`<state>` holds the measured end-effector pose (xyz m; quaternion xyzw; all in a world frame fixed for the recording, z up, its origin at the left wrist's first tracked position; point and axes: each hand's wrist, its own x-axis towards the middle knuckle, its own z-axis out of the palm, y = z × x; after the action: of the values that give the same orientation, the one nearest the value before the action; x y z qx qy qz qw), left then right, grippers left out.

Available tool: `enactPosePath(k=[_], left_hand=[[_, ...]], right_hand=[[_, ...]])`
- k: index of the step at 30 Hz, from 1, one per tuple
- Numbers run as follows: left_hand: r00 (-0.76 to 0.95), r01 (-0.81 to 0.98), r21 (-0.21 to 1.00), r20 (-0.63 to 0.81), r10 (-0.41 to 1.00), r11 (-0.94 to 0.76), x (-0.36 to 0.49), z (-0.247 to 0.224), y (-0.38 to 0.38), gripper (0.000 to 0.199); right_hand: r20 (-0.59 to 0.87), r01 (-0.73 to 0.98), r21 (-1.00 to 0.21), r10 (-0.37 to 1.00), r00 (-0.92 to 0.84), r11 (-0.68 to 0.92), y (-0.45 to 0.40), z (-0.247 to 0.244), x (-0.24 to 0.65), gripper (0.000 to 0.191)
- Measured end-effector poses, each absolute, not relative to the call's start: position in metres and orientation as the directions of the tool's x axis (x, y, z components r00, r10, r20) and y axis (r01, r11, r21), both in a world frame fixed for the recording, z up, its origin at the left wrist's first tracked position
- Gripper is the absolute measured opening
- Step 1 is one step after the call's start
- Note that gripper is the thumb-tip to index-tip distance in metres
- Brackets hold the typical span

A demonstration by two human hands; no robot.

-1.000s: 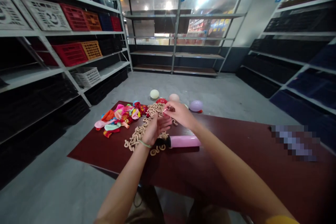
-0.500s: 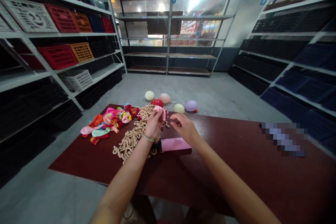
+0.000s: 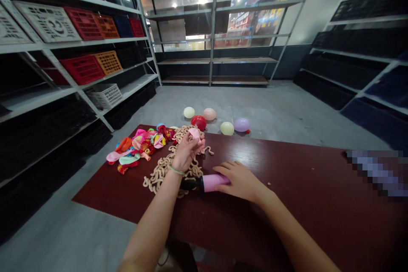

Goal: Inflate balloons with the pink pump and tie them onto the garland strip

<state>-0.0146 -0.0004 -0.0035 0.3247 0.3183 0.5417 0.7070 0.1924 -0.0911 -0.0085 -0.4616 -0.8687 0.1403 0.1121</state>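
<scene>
Room: a stockroom lined with white steel shelving [image 3: 73, 40], a red crate [image 3: 83, 69] and an orange crate [image 3: 108, 62] sitting on its left-hand bays, and wooden shelves [image 3: 216, 80] standing bare across the far end.

Bench: a dark red table [image 3: 302, 208], its left half crowded and its right half mostly open, with a pixelated patch [image 3: 376, 174] near the right edge (no telling what lies under that).

Left hand: the left hand [image 3: 188, 153] is raised above the middle of the bench, fingers and thumb pressed together, pinching a limp pink balloon [image 3: 194, 134] that sticks up above the fingertips.

Right hand: the right hand [image 3: 239, 180] lies low and open, fingers spread, the fingertips against a pink balloon pump [image 3: 210, 182]; it isn't wrapped around the barrel.

Around them: deflated balloons [image 3: 135, 148] lie heaped towards the far left edge, and a tangle of tan curled cord [image 3: 161, 174] runs under the left wrist.

Floor: five inflated balloons sit beyond the far edge, among them a red balloon [image 3: 199, 122] and a lilac balloon [image 3: 241, 125].

Risks: the pump lies on its side, so a careless nudge could roll it. The slack rubber could also slip from that pinch and drop into the tangle.
</scene>
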Motion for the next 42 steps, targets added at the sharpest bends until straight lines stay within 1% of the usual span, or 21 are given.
enactPosePath(k=[2, 3, 5, 7, 10, 12, 14, 16, 19, 21, 23, 26, 32, 42], left_hand=[[0.175, -0.583, 0.79, -0.105, 0.979, 0.189, -0.02, -0.002, 0.002, 0.042], [0.152, -0.597, 0.783, -0.102, 0.983, 0.173, -0.024, -0.001, 0.004, 0.041], [0.095, -0.627, 0.768, -0.09, 0.991, 0.13, -0.033, 0.0, 0.007, 0.038], [0.033, -0.659, 0.747, -0.083, 0.996, 0.084, -0.042, 0.001, 0.011, 0.034], [-0.058, -0.7, 0.713, -0.103, 0.993, 0.033, -0.052, 0.001, 0.016, 0.02], [-0.101, -0.716, 0.699, -0.119, 0.988, 0.011, -0.054, 0.0, 0.018, 0.012], [-0.122, -0.725, 0.688, -0.119, 0.985, -0.007, -0.054, -0.001, 0.019, 0.009], [-0.134, -0.731, 0.682, -0.111, 0.985, -0.023, -0.051, -0.002, 0.019, 0.012], [-0.149, -0.726, 0.686, -0.103, 0.983, -0.038, -0.046, -0.004, 0.018, 0.018], [-0.151, -0.717, 0.696, -0.097, 0.984, -0.041, -0.043, -0.004, 0.018, 0.022], [-0.149, -0.702, 0.711, -0.088, 0.985, -0.043, -0.041, -0.005, 0.018, 0.024], [-0.153, -0.672, 0.739, -0.07, 0.986, -0.051, -0.037, -0.006, 0.016, 0.026], [-0.154, -0.617, 0.784, -0.035, 0.987, -0.069, -0.029, -0.012, 0.014, 0.035], [-0.165, -0.484, 0.873, -0.02, 0.986, -0.063, -0.021, -0.016, 0.012, 0.043]], right_hand=[[0.027, 0.75, -0.377, 0.816, -0.578, 0.544, -0.093, -0.004, 0.19, 0.053], [0.009, 0.74, -0.396, 0.808, -0.589, 0.544, -0.094, -0.002, 0.189, 0.052], [-0.029, 0.734, -0.437, 0.807, -0.589, 0.52, -0.096, 0.002, 0.189, 0.044], [-0.063, 0.747, -0.478, 0.83, -0.554, 0.463, -0.096, 0.006, 0.194, 0.037], [-0.087, 0.794, -0.505, 0.896, -0.436, 0.338, -0.092, 0.008, 0.213, 0.034], [-0.083, 0.839, -0.484, 0.941, -0.329, 0.251, -0.087, 0.006, 0.226, 0.036], [-0.032, 0.874, -0.447, 0.973, -0.227, 0.189, -0.084, 0.003, 0.234, 0.041], [0.059, 0.879, -0.44, 0.983, -0.175, 0.183, -0.082, -0.001, 0.233, 0.045], [0.187, 0.853, -0.451, 0.962, -0.198, 0.263, -0.083, -0.007, 0.219, 0.047], [0.242, 0.85, -0.425, 0.944, -0.224, 0.31, -0.085, -0.009, 0.209, 0.048], [0.27, 0.858, -0.401, 0.937, -0.223, 0.319, -0.086, -0.012, 0.202, 0.049], [0.262, 0.873, -0.398, 0.947, -0.188, 0.283, -0.086, -0.014, 0.197, 0.049], [0.198, 0.892, -0.402, 0.97, -0.139, 0.209, -0.085, -0.017, 0.195, 0.046], [0.19, 0.902, -0.394, 0.976, -0.106, 0.175, -0.085, -0.019, 0.194, 0.047]])
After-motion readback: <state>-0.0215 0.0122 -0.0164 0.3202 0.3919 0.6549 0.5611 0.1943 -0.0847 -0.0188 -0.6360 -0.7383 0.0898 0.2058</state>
